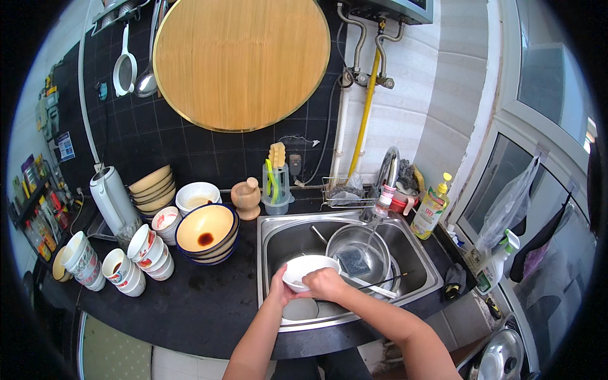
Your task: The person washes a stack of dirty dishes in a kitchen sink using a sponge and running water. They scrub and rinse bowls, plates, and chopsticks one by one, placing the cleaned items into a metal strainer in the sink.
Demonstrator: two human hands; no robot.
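1. White bowl (310,261) sits between the person's two hands, above the near left part of the steel sink (261,266).
2. The left hand (279,290) is partly closed, gripping the bowl from its left side and underneath; the bowl lies directly against it, to its right.
3. The right hand (325,284) has its fingers curled in over the bowl's near right side, the bowl extending to its left and beyond it. Whether these fingers hold anything cannot be told.
4. Behind and right of the hands, a round basin (342,244) stands in the sink, water falling into it from the faucet (394,166).
5. Left of the sink, well apart from both hands, stacked yellow bowls (195,234) with dark blue rims rest on the black counter (190,301).
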